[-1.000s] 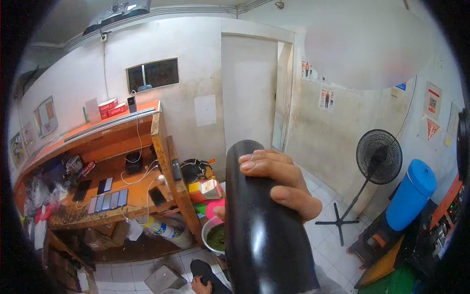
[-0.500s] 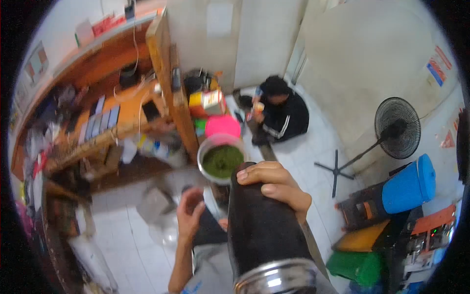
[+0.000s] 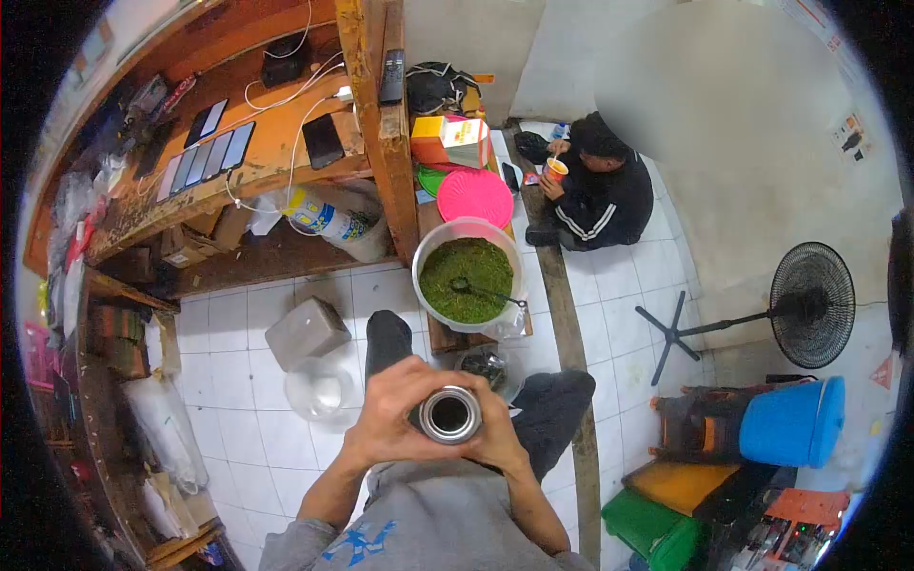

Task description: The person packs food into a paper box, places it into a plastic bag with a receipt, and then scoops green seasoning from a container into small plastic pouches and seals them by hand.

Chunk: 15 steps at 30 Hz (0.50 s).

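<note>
Currently, a steadying two-handed hold appears to be the step in hand: left hand (image 3: pixel 395 404) and right hand (image 3: pixel 493 428) both curl closed round a metal-rimmed flask (image 3: pixel 450 415), mouth up, before the grey shirt (image 3: pixel 428 509). Any next move is judged to call for keeping it upright, as its dark mouth hides whether liquid is inside. Beyond, a translucent tub (image 3: pixel 466 228) contains green chopped matter (image 3: pixel 443 257) and a dark spoon (image 3: pixel 462 285); a seated person (image 3: pixel 619 195) grips a cup (image 3: pixel 556 169).

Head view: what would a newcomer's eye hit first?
Likely the bright pink disc, just beyond the tub of green stuff, near the centre. Next, the steel-rimmed cylinder, held between left hand and right hand, low centre. The blue container stands out at right.
</note>
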Each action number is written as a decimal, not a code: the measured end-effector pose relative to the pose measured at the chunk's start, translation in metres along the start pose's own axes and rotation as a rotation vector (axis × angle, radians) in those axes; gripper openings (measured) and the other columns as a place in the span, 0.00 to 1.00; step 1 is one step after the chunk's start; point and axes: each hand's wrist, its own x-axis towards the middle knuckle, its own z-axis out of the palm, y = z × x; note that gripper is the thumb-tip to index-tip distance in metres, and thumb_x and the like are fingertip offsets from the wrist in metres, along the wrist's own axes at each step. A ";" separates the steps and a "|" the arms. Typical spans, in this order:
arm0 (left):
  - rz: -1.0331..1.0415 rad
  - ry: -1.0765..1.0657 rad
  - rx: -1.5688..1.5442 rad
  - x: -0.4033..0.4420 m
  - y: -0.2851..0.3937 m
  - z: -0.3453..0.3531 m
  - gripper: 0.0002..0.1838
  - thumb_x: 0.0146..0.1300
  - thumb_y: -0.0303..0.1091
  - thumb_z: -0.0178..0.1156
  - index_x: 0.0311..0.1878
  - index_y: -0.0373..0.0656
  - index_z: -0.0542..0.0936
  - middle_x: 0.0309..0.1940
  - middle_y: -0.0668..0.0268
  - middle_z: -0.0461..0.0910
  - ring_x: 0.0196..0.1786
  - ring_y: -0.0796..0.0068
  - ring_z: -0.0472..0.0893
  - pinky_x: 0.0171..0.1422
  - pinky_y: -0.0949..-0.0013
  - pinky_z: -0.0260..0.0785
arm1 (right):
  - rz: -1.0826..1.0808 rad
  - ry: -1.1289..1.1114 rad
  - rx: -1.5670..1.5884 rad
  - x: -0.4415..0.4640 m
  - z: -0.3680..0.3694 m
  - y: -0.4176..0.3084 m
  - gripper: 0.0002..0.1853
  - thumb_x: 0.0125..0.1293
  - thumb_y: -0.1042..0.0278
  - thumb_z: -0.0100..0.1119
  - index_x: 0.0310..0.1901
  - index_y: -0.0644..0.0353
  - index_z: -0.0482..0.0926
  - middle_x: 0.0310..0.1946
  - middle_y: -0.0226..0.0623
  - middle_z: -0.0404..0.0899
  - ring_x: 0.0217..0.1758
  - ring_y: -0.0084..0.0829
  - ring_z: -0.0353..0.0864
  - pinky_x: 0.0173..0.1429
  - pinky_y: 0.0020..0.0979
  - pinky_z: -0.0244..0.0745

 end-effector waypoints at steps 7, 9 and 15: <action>0.013 0.307 0.271 0.095 -0.048 -0.039 0.31 0.35 0.36 0.83 0.49 0.42 0.86 0.39 0.64 0.87 0.40 0.68 0.85 0.50 0.64 0.76 | 0.200 0.161 -0.017 0.031 -0.018 0.060 0.42 0.55 0.66 0.79 0.70 0.58 0.66 0.56 0.46 0.82 0.60 0.40 0.82 0.64 0.39 0.77; 0.058 0.389 0.367 0.137 -0.077 -0.038 0.30 0.37 0.35 0.83 0.49 0.43 0.86 0.40 0.64 0.87 0.43 0.68 0.85 0.51 0.64 0.76 | 0.359 0.121 0.009 0.021 -0.022 0.091 0.37 0.57 0.73 0.76 0.68 0.61 0.69 0.50 0.42 0.84 0.51 0.30 0.85 0.56 0.32 0.80; -0.053 0.443 0.460 0.237 -0.203 -0.001 0.30 0.39 0.41 0.82 0.49 0.46 0.85 0.40 0.60 0.86 0.44 0.61 0.86 0.51 0.60 0.78 | 0.500 0.116 0.138 -0.019 -0.011 0.155 0.28 0.63 0.70 0.72 0.64 0.59 0.73 0.42 0.38 0.85 0.40 0.22 0.85 0.46 0.26 0.80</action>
